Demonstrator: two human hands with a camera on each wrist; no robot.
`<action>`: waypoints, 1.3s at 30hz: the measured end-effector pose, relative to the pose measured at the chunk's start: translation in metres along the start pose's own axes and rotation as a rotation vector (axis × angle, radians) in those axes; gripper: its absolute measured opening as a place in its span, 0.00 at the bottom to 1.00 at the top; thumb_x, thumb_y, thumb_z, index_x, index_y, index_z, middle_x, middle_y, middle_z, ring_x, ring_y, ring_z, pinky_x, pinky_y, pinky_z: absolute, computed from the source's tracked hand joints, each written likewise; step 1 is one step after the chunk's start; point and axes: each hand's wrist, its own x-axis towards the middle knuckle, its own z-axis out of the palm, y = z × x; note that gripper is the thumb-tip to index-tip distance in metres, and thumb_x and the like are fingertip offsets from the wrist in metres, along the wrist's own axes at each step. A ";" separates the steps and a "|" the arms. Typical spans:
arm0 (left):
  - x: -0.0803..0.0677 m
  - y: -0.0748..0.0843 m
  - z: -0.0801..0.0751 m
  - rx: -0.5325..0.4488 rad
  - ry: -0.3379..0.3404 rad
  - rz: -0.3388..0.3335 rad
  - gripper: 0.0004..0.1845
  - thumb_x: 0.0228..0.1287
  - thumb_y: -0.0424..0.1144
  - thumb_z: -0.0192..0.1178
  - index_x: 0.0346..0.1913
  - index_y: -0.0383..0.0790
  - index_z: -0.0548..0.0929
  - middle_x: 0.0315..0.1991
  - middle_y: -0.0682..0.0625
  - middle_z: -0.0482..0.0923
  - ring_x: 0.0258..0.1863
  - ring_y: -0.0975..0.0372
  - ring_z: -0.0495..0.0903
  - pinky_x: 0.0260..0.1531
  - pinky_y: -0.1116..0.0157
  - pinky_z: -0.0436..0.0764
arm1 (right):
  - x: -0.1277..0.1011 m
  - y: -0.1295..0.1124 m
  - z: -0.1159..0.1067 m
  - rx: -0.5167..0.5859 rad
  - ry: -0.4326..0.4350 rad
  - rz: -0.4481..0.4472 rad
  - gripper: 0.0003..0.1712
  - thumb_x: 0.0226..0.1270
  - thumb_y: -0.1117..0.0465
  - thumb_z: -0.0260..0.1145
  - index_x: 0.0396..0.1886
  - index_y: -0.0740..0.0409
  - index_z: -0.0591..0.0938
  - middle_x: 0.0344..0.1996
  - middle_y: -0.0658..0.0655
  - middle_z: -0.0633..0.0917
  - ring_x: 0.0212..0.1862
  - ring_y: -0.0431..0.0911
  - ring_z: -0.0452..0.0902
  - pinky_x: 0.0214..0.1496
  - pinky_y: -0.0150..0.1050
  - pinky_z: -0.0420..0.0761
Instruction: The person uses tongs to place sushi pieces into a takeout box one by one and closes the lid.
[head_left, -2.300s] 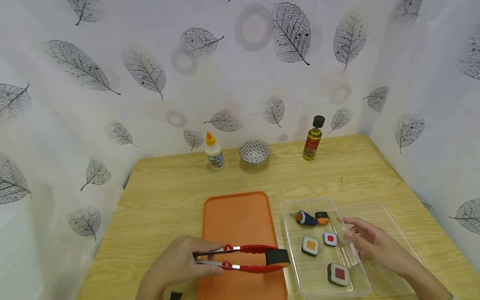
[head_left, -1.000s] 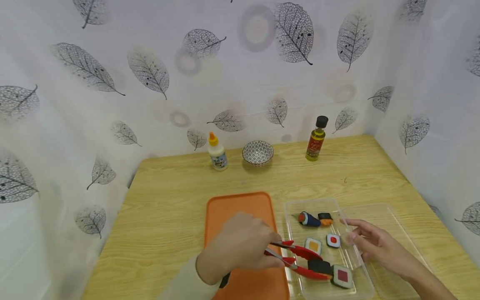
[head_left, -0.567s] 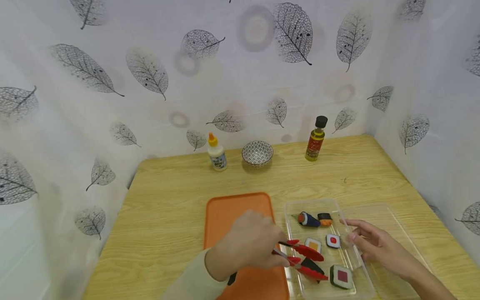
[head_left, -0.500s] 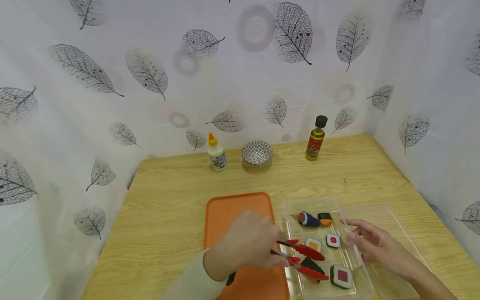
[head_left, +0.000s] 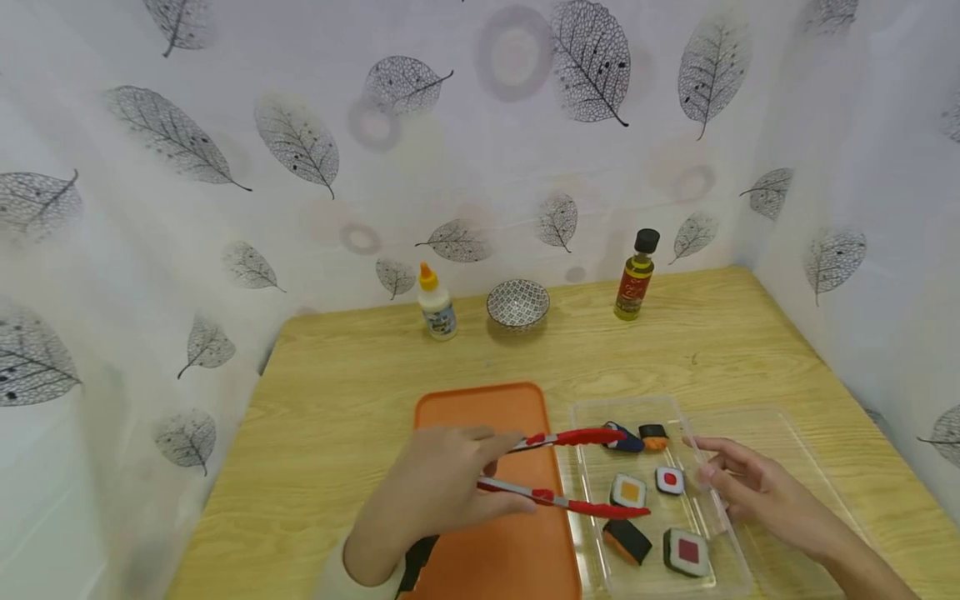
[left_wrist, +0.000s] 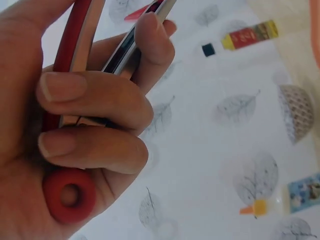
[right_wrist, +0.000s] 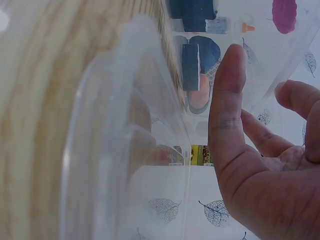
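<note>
At the near edge of the table (head_left: pixel 337 392), the left hand (head_left: pixel 431 492) is gripping red tongs (head_left: pixel 570 471), fingers curled round the arms, whose tips are standing spread and empty over the clear tray (head_left: pixel 592 417). A dark sushi piece (head_left: pixel 627 540) is lying in that tray's near end, beside four others, likely just below the open tips. The right hand (head_left: pixel 757 496) is resting loosely open against the tray's right rim, seemingly steadying it. Left of the tray an orange tray (head_left: pixel 480 417) is offering bare room. Farther off, a glue bottle (head_left: pixel 435 302), bowl (head_left: pixel 517 302) and oil bottle (head_left: pixel 636 275) are lining the far edge, well apart.
</note>
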 end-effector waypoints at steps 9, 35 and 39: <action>-0.046 -0.022 0.007 -0.043 0.111 -0.278 0.38 0.52 0.68 0.75 0.62 0.51 0.85 0.34 0.66 0.81 0.18 0.78 0.60 0.20 0.78 0.63 | 0.000 0.004 0.001 0.004 -0.004 -0.058 0.28 0.88 0.63 0.46 0.82 0.47 0.65 0.55 0.40 0.85 0.54 0.31 0.83 0.42 0.43 0.89; -0.125 -0.065 0.053 -0.367 0.023 -1.244 0.49 0.83 0.61 0.44 0.63 0.06 0.45 0.50 0.18 0.58 0.35 0.36 0.78 0.37 0.42 0.81 | -0.001 0.004 0.000 -0.026 0.018 -0.066 0.27 0.88 0.63 0.47 0.81 0.48 0.65 0.52 0.41 0.84 0.52 0.31 0.82 0.41 0.42 0.88; -0.132 -0.067 0.065 -0.318 0.048 -1.247 0.43 0.84 0.54 0.47 0.56 0.05 0.49 0.44 0.19 0.59 0.33 0.32 0.78 0.36 0.39 0.81 | 0.000 0.004 -0.001 -0.032 0.014 -0.060 0.27 0.88 0.62 0.47 0.81 0.42 0.66 0.52 0.40 0.85 0.49 0.33 0.82 0.39 0.41 0.88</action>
